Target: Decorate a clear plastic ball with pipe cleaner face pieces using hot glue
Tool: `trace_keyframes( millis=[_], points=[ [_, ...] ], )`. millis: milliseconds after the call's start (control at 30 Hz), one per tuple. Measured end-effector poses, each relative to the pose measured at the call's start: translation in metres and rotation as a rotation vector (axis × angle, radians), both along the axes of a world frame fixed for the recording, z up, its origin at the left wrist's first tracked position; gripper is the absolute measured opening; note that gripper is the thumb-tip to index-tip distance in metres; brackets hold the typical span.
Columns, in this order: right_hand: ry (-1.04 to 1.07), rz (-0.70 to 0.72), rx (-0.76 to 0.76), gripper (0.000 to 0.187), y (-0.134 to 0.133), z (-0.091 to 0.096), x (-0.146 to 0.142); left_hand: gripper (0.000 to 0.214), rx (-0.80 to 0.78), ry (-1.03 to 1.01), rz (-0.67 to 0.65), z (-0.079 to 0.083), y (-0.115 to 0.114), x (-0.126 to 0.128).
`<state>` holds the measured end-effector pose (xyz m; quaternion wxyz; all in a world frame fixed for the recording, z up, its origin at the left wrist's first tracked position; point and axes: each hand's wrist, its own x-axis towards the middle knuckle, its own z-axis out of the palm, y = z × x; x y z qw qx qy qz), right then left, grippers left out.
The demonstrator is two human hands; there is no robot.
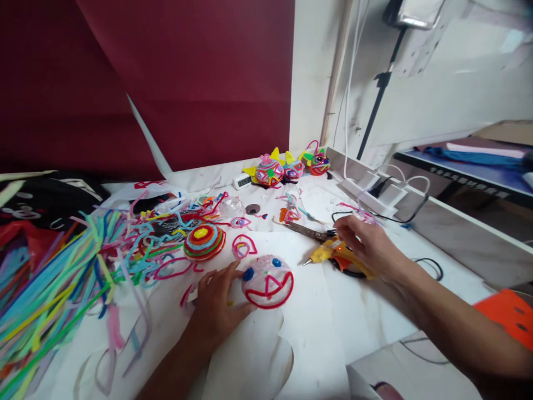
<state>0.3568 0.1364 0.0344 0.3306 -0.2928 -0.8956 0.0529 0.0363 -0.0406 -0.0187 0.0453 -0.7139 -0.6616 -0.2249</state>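
Note:
My left hand grips a pale clear ball from its left side, thumb below and fingers above. Blue oval eyes, a pink triangle nose and a red pipe-cleaner mouth are on the ball. My right hand hovers over a yellow glue gun, fingers curled inward; anything small between them is hidden. The glue gun's metal tip points left. Scissors lie just behind it, handles partly covered. Behind the ball are a pink pipe-cleaner loop and a striped coiled dome.
Pipe cleaners spread across the table's left side. Several decorated balls stand at the back beside a small digital display. Chargers and cables run along the right edge. White paper covers the front, and an orange item sits right.

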Motion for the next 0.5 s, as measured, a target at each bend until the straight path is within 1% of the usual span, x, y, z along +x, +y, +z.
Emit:
trace_keyframes(
  millis=[67, 133, 233, 300, 400, 500],
  points=[
    [-0.096, 0.028, -0.061, 0.012, 0.000, -0.001, 0.016, 0.089, -0.006, -0.010, 0.005, 0.000, 0.000, 0.000],
    [-0.190, 0.046, -0.122, 0.017, 0.000, -0.005, 0.032, 0.090, -0.009, -0.024, 0.006, 0.001, 0.000, 0.000],
    [-0.247, 0.007, -0.210, 0.026, -0.002, -0.013, 0.048, 0.090, -0.013, -0.050, 0.009, 0.001, 0.000, 0.000],
    [-0.265, -0.010, -0.290, 0.030, -0.005, -0.016, 0.051, 0.090, -0.019, -0.072, 0.013, 0.001, 0.000, 0.001],
    [-0.262, -0.037, -0.392, 0.034, -0.008, -0.019, 0.047, 0.087, -0.036, -0.096, 0.021, 0.001, -0.001, 0.003],
    [-0.219, -0.078, -0.408, 0.034, -0.010, -0.024, 0.041, 0.086, -0.043, -0.097, 0.031, 0.001, -0.003, 0.004]
  ],
)
